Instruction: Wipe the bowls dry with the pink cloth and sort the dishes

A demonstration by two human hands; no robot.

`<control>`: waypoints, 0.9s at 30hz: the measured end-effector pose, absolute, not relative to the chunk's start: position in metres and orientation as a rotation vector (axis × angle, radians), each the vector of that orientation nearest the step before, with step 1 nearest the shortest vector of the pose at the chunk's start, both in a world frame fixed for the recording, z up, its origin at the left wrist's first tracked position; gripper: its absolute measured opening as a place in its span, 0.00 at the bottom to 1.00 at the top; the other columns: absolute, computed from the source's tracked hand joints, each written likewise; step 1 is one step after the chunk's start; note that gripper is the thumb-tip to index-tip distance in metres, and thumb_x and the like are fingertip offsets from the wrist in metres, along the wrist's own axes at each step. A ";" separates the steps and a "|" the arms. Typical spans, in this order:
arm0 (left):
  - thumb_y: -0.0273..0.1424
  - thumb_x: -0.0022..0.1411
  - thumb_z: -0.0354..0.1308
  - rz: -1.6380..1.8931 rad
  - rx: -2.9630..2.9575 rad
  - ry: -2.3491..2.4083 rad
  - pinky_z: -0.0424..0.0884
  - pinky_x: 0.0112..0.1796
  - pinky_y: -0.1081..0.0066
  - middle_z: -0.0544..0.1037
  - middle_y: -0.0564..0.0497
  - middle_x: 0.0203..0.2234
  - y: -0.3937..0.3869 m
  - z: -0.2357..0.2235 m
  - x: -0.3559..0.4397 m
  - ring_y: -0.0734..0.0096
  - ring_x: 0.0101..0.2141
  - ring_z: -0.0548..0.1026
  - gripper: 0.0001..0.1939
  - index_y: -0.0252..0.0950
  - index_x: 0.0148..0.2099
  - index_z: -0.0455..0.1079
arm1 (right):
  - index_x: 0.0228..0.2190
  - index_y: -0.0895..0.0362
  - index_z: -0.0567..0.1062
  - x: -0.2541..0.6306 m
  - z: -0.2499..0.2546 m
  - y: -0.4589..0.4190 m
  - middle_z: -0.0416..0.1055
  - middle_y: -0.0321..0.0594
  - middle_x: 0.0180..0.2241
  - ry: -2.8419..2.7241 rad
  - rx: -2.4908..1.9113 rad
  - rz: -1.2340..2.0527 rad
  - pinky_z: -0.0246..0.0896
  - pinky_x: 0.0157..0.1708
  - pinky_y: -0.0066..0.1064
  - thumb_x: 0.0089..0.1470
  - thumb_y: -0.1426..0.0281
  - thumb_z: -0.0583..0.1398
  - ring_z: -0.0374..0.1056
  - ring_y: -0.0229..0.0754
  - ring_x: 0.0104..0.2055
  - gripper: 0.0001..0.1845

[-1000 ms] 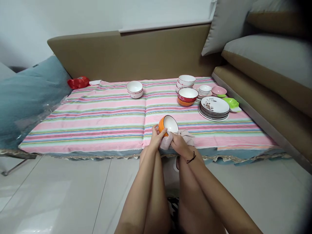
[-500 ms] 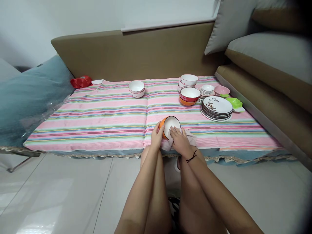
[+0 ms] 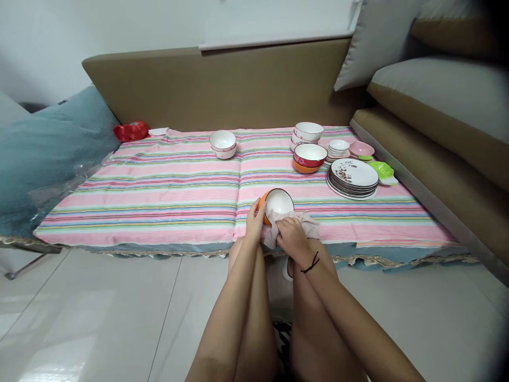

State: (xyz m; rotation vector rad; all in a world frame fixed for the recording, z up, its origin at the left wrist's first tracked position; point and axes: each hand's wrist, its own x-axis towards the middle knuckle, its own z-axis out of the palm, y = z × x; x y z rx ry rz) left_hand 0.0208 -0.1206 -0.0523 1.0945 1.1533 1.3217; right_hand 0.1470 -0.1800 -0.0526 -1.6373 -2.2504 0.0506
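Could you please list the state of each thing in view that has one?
Held orange bowl: tilted, in left hand
Cloth: crumpled, in right hand, touching the bowl
Red bowl: upright, stacked on another orange bowl
Patterned plates: stacked
White bowls: two stacks
Small dishes: stacked

- orange bowl [image 3: 279,201]: white inside, dark rim, held by the left hand [image 3: 255,220], opening tilted rightward
- pale cloth [image 3: 310,224]: crumpled in the right hand [image 3: 293,236], at the bowl's near rim
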 end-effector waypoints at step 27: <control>0.39 0.57 0.60 1.284 1.146 1.149 0.58 0.59 0.62 0.70 0.43 0.57 -0.123 -0.053 0.020 0.60 0.59 0.65 0.24 0.35 0.54 0.70 | 0.56 0.69 0.65 0.147 -0.059 -0.176 0.58 0.56 0.62 -2.185 -1.762 0.013 0.39 0.61 0.53 0.52 0.73 0.55 0.49 0.58 0.64 0.29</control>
